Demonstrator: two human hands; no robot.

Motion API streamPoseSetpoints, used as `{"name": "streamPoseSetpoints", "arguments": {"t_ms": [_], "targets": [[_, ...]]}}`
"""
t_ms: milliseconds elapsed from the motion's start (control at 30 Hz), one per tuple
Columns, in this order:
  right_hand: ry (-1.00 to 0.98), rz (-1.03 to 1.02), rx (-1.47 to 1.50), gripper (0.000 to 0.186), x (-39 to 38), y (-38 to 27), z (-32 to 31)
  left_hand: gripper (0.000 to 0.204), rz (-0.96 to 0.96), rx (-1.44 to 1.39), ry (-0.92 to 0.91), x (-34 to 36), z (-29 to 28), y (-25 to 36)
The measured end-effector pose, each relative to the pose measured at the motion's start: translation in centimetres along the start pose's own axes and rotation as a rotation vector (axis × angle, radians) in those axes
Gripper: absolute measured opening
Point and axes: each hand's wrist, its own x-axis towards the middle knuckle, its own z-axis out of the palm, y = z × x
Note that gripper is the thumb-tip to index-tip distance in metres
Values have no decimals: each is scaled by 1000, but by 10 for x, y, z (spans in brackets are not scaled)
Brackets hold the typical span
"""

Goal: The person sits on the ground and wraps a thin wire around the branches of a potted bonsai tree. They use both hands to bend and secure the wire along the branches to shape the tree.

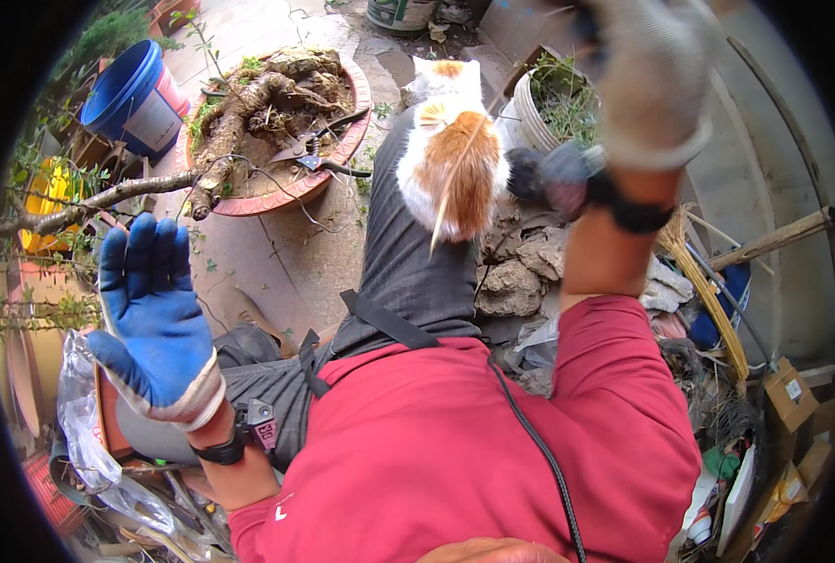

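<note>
My left hand (159, 324), in a blue-coated glove, is raised palm up with its fingers stretched and nothing in it. Smeared by motion, my right hand (652, 84) is lifted at the upper right in a pale glove; its fingers cannot be made out. An orange and white cat (455, 169) sits on my leg, facing away. A thin pale stalk (450, 192) crosses over its back and slants up toward my right hand; whether I grip it is unclear. Beyond my left hand, pruning shears (310, 155) lie open on a round terracotta pot (291, 194) holding a gnarled stump (239, 117).
A blue bucket (141, 98) stands behind the pot at left, near thorny branches (52, 310). At right are a white bucket of plants (535, 108), rough stones (511, 286) and a wooden pole (774, 239). Plastic bags (89, 413) hang beside my left leg.
</note>
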Motion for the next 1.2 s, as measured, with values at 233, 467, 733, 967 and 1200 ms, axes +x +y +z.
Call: {"name": "streamPoseSetpoints", "arguments": {"t_ms": [233,467,733,967,1200], "targets": [[-10,863,-558,43,-21,278,64,80,-81,-40,-97,-14,-31,15],[-982,1182,-632,47,-151,373,173,77,-101,-23,-22,-26,-44,20],[-376,917,-280,43,-83,304,150,63,-166,-3,108,-29,-51,14],[-97,556,257,35,8,97,82,34,-183,315,311,-25,-27,19],[-317,227,713,30,-10,-106,30,31,-190,659,317,-26,-21,29]]}}
